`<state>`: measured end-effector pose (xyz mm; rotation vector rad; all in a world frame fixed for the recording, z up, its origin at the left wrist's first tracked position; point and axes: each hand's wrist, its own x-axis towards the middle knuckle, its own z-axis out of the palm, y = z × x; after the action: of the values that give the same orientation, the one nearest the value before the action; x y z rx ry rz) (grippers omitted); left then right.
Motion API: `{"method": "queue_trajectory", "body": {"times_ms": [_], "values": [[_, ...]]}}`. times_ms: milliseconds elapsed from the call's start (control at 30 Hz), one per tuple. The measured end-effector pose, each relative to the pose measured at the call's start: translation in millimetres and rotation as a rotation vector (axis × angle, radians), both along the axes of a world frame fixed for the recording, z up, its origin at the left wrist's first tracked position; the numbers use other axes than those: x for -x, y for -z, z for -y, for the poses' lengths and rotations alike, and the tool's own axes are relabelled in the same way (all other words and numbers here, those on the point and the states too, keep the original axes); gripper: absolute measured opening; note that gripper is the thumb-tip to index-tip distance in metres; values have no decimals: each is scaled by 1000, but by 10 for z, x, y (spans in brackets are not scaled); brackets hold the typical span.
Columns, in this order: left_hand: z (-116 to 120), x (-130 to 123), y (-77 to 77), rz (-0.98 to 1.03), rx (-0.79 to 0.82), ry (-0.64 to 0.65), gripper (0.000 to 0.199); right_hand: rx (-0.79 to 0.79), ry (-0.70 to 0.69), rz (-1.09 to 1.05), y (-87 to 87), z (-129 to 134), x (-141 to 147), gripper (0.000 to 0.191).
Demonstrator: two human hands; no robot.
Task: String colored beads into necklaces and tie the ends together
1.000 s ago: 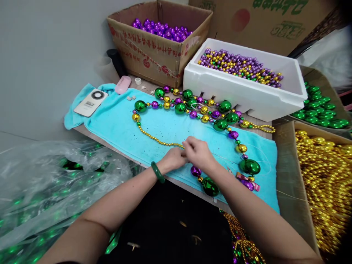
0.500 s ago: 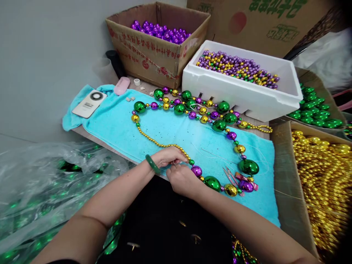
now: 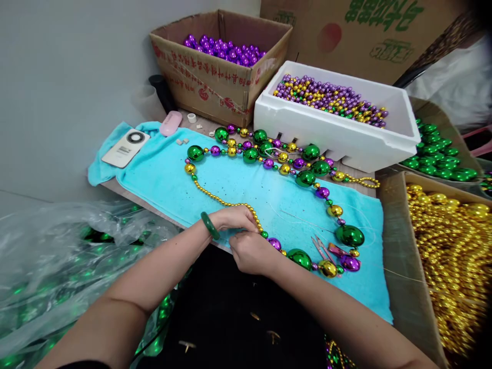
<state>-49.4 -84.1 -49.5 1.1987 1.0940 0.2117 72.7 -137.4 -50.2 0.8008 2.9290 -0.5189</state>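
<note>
A long bead necklace of green, purple and gold beads loops over the turquoise towel. Its thin gold strand curves round the far side of my left hand, which has a green bangle at the wrist. Those fingers are bent and pinched at the strand, close to a small green bead. Right against it, my right hand is closed in a fist, and whatever lies in its fingers is hidden. Pink-handled snips lie beside the large beads on the right. A thin clear thread trails across the towel.
Behind the towel stand a cardboard box of purple beads and a white foam box of mixed beads. Gold bead strands fill a carton at right. A phone and a pink case lie at left, above plastic bags.
Both hands have shifted slightly left, still together. The near part of the necklace, with its large green and gold beads, has slid a little to the right and nearer me.
</note>
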Motion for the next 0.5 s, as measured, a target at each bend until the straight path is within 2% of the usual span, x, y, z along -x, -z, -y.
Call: {"method": "queue_trajectory", "body": {"times_ms": [267,367,500], "values": [[-12,8,-23,-52,-43,32,13,-86,-42,92,3,26,51,19],[16,-24,-32,-107,-82,33,17,-101,-53,91,69,23,71,20],[73,-95,9,-143,-138,-15,13,-99,-64,80,153,74,111,23]]}}
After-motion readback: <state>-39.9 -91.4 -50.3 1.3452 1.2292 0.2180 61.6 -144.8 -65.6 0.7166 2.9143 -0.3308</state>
